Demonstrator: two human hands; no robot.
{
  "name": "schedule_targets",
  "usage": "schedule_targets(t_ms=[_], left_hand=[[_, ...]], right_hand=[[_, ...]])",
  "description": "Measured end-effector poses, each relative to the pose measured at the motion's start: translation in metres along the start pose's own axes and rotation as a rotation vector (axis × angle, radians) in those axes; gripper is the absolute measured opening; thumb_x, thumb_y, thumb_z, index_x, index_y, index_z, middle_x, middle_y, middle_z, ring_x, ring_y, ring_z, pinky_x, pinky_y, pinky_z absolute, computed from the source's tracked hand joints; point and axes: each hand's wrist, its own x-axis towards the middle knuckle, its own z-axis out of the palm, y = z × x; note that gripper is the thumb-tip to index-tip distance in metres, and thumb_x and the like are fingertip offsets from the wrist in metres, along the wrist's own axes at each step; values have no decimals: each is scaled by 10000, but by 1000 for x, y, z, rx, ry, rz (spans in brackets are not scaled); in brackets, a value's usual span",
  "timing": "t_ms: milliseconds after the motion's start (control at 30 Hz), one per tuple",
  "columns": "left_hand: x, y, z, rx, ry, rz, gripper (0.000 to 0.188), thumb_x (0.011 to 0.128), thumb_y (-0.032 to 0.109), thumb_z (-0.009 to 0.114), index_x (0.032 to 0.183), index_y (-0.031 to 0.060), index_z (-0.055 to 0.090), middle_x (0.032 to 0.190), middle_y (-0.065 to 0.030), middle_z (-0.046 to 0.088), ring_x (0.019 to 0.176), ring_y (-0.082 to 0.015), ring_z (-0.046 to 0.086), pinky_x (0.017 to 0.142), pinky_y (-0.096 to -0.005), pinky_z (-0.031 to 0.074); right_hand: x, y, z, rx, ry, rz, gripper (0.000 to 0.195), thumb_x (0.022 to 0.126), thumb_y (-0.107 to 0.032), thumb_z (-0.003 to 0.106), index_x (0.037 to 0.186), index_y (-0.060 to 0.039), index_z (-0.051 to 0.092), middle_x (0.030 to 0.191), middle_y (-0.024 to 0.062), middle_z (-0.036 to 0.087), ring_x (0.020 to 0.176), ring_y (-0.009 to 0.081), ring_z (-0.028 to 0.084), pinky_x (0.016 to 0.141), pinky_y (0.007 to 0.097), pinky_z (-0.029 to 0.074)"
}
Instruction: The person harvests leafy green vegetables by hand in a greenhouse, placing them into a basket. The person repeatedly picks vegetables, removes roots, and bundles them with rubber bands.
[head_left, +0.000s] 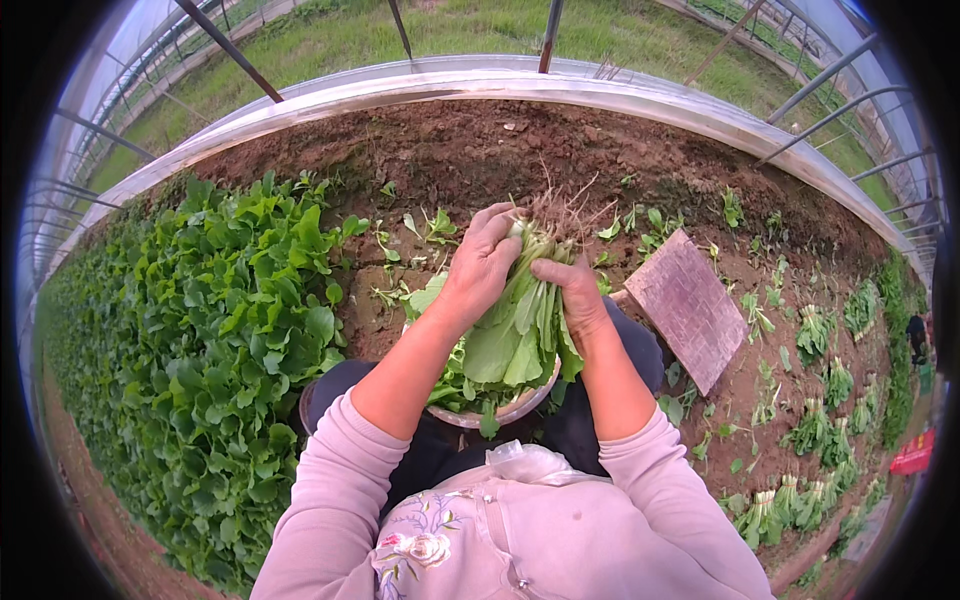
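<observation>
Between my two hands is a bunch of leafy greens, its thin brown roots pointing away from me and its leaves hanging towards me. My left hand grips the bunch at the stems near the roots. Around its right side my right hand is closed, the thumb lying across the stems. Below the bunch, between my knees, stands a round basin with loose green leaves in it. The bunch and my forearms hide much of the basin.
Dense leafy plants grow at the left. A square reddish board lies tilted at the right. Beyond it, several bundles of greens rest on the soil. A red crate is at the far right. Metal poles and plastic sheeting edge the bed.
</observation>
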Motion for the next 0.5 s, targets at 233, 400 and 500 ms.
schedule_targets(t_ms=[233,400,500], left_hand=[[-1,-5,5,-304,-29,-182,313,968,144,516,1224,-19,588,1292,-103,544,1179,-156,508,1022,-306,389],[0,4,4,-418,99,-252,308,923,145,630,1185,-15,614,976,-44,658,909,-110,603,839,-249,482],[0,10,-1,-91,132,-188,203,954,98,604,1135,13,640,910,16,661,806,-60,569,748,-217,475]], right_hand=[[6,5,-6,43,-38,36,485,732,-29,728,1199,-25,596,1042,64,672,916,212,678,823,351,567],[2,-3,-3,3,-59,78,501,725,-24,725,1207,-21,587,1032,70,672,887,215,683,815,350,571],[-1,-2,1,-7,-51,47,511,717,-3,734,1206,-12,586,1026,88,678,876,225,691,799,360,579]])
